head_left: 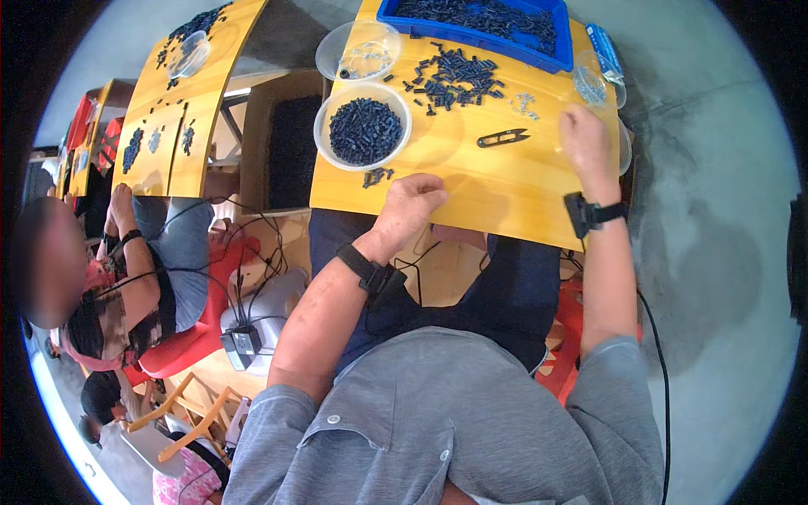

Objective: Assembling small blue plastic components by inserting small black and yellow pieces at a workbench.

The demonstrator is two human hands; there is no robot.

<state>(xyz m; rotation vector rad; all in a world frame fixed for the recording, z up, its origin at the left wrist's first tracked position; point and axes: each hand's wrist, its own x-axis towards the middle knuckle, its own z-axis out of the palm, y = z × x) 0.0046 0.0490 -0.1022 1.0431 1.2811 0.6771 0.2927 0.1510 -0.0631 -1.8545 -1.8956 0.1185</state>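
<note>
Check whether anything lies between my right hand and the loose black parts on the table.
Yes: small silvery pieces lie on the table, roughly in line between your right hand and the loose black parts. The black snips lie nearer your body, off that line.

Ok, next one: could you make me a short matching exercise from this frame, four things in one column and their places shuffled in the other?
Things:
1. snips
2. blue tray
3. round tub full of dark pieces
4. left hand

Places:
A. at the near edge of the table
B. at the table's left edge
C. on bare wood, just left of the right hand
D. at the table's far end

Right pairs: 1-C, 2-D, 3-B, 4-A
</note>
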